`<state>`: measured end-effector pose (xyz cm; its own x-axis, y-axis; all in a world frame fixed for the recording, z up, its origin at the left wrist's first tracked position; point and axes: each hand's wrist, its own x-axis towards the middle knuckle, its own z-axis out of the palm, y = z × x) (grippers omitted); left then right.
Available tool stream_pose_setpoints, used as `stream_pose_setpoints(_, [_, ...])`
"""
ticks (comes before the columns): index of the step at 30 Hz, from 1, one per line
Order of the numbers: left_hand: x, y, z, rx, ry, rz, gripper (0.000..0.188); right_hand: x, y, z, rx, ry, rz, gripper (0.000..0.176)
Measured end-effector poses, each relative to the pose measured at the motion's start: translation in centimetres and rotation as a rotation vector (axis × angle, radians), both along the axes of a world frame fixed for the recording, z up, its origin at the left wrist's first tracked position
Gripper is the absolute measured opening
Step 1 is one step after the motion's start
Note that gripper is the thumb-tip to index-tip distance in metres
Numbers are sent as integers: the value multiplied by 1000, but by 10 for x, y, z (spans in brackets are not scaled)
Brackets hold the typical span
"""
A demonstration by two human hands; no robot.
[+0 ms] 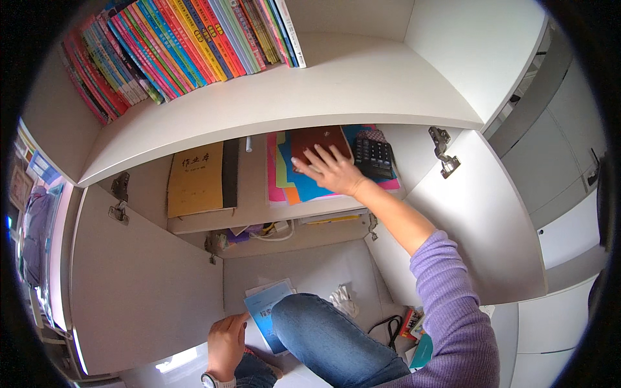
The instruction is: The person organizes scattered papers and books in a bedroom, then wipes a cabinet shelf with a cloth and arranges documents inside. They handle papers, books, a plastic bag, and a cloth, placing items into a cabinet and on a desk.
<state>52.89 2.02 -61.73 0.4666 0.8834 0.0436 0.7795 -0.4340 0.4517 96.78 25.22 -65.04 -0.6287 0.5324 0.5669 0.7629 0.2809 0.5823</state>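
Note:
My right hand (332, 169) reaches into the cabinet with its fingers spread, lying over a dark red-brown notebook (315, 140). The notebook tops a stack of coloured paper sheets (310, 182) on the upper cabinet shelf. Close to the right of that hand is a black calculator (372, 157), with a patterned item partly behind it. A tan exercise book (196, 179) lies at the left on this shelf, over a dark-edged item. Low in the view, my left hand (227, 342) is beside my leg, near a blue booklet (267, 310) on the floor. Its fingers are partly hidden.
Open cabinet doors stand at left (140, 286) and right (480, 218). Coloured books (194, 43) line the shelf above. A white cable (276, 235) lies in the lower compartment. Crumpled white tissue (343, 300), a black strap (390, 330) and several books (412, 325) are on the floor.

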Motion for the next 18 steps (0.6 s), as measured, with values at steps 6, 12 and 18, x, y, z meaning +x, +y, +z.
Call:
stream_pose_setpoints(6, [-6, -1, -7, -24, 10, 14, 24, 27, -2, 26, -116, -5, -59, 86])
stream_pose_setpoints(12, [-11, -3, -9, 1, 6, 42, 23, 28, 6, -5, -356, 156, -386, 96])
stream_pose_setpoints(18, [-15, -10, -7, -22, 13, 53, 23, 27, 12, -5, -302, 177, -300, 94])
